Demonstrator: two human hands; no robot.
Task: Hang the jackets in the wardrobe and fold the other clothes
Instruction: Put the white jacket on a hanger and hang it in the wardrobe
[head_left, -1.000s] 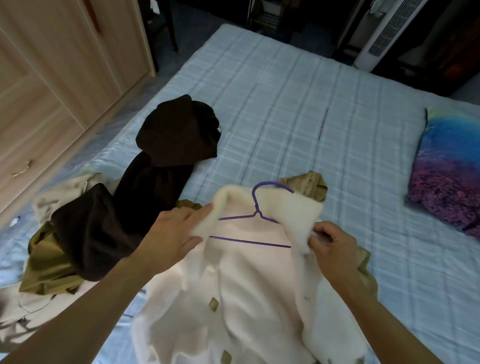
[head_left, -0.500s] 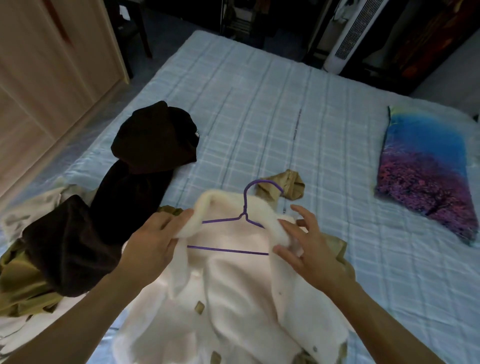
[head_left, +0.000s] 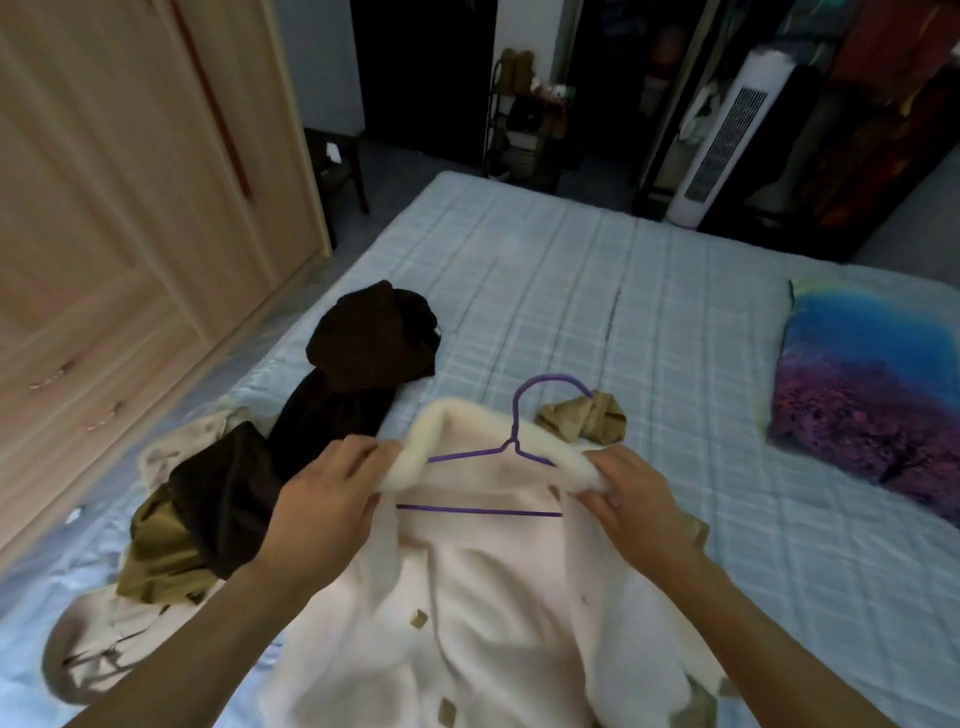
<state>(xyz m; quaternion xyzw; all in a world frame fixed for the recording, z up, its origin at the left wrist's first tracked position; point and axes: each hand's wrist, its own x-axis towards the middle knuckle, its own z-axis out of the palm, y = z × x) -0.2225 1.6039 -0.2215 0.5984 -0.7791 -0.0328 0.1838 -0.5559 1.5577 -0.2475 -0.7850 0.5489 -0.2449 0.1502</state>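
Note:
A cream jacket (head_left: 488, 597) with a fluffy collar and tan buttons lies open on the bed (head_left: 597, 291) in front of me. A purple wire hanger (head_left: 511, 452) sits inside its neck, hook pointing away. My left hand (head_left: 332, 499) grips the collar's left end. My right hand (head_left: 628, 493) grips the collar's right end. A dark brown garment (head_left: 358, 364) lies to the left, over an olive garment (head_left: 161, 551) and a beige one (head_left: 98, 654). The wooden wardrobe (head_left: 119, 208) stands at the left with doors closed.
An olive fabric bunch (head_left: 587, 421) pokes out beyond the collar. A blue-and-purple pillow (head_left: 872, 395) lies at the bed's right side. A white tower fan (head_left: 722, 140) and a dark shelf rack (head_left: 524, 119) stand past the bed's far end.
My right hand went from open fingers over the collar to gripping its right end. Both hands now hold the collar over the hanger's shoulders. My view has tilted upward.

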